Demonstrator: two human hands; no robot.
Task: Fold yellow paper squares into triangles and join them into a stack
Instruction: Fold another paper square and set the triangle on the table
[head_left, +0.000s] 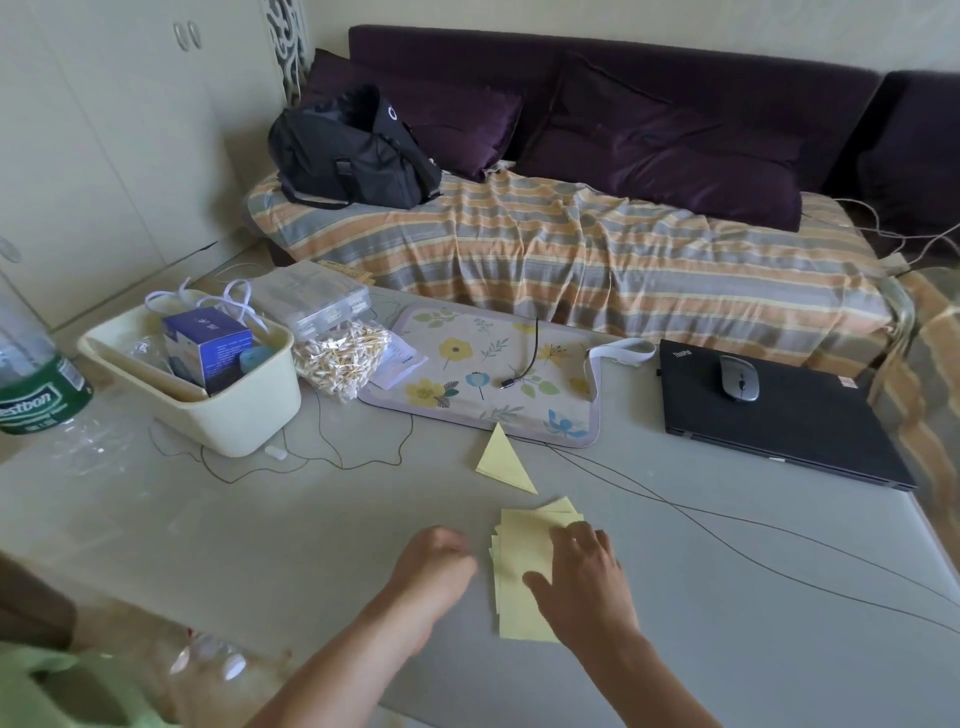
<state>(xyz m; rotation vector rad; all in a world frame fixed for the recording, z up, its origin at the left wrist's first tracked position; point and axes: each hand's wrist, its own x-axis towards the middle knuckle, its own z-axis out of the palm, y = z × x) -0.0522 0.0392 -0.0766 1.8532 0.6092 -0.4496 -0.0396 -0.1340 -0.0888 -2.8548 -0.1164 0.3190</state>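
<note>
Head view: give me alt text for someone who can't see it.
A right hand rests flat on a loose pile of yellow paper squares on a grey table; the left hand is beside it. One folded yellow triangle lies just beyond.

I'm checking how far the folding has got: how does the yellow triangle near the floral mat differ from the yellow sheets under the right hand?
The yellow triangle is folded into a three-cornered shape; the yellow sheets are flat, unfolded squares. The triangle is a single piece lying alone and untouched; the sheets form a loose, fanned pile, with the right hand resting on them. The triangle lies farther from the person, its tip at the floral mat. Both are the same pale yellow paper on the table.
</note>
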